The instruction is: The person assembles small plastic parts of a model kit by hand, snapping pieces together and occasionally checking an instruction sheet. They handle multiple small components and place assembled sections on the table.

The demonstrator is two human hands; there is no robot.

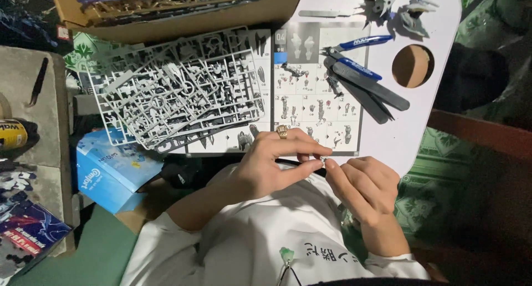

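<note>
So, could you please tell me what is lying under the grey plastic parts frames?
The grey parts frames lie on the open instruction booklet; its left page is mostly covered, so those pictures cannot be seen.

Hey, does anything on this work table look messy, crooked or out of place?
The grey part frames lie stacked askew, overlapping the instruction sheet and covering its left side. Otherwise nothing looks spilled or broken; both hands, left and right, pinch a tiny part.
</note>
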